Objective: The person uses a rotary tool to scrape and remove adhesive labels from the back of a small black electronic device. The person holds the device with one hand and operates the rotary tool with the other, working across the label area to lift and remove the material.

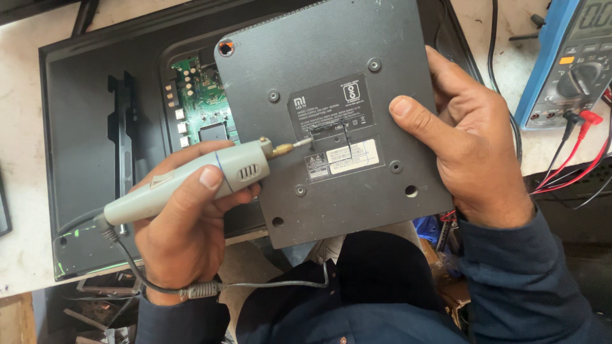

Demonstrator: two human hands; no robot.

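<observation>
Pale, scuffed workbench top (19,191) carries everything. Largest item on it: a black flat television chassis (83,159) lying back-side up, reaching from the bench's left part to past the middle, its near edge at the bench's front edge. An opening in the chassis shows a green circuit board (201,105) with small components, partly covered.

Over that, a dark grey square plastic back cover panel (338,114), tilted slightly, with screw holes and two labels, one dark and one white sticker (352,156). Its lower corner overhangs the bench's front edge toward the person's lap.

Right hand (478,140) grips the panel's right edge, thumb flat on the top face near the dark label, other fingers wrapped round the edge and hidden underneath.

Left hand (185,223) is closed around a light grey pen-shaped electric rotary tool (191,181), thumb on top of the barrel, fingers curled under. The tool's brass collet and thin bit (299,143) touch the panel at the left end of the label area. A black cord (210,290) runs from the tool's rear end down off the front edge.

At the bench's far right corner, a blue digital multimeter (567,57) with red and black probe leads (574,153) plugged in, trailing toward the right edge.

Dark navy sleeves (529,280) cover both forearms.
</observation>
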